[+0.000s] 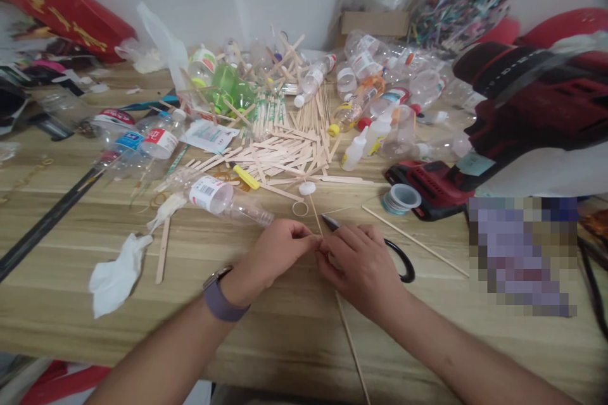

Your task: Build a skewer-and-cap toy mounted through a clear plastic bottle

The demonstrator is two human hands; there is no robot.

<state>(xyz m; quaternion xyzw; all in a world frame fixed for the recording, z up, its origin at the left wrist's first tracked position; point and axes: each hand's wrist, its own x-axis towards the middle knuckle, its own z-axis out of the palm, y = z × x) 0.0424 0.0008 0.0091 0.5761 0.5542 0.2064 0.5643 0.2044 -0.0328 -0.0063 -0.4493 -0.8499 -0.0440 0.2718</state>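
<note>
Thin wooden stick [352, 347] held over a bench [285, 342]

Left hand [278, 254] and right hand [361, 264] meet, fingers pinched closed around the stick, though the contact is partly hidden. Just beyond the fingers is a white cap [307, 188]; black-handled scissors [409, 264] lie under the right ones, a clear bottle [224, 197] beyond the left.

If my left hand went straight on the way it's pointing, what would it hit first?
Most likely your right hand, whose fingers sit right at the fingertips of your left hand, beside the thin stick. Whether the hands already touch is hard to tell.
</note>
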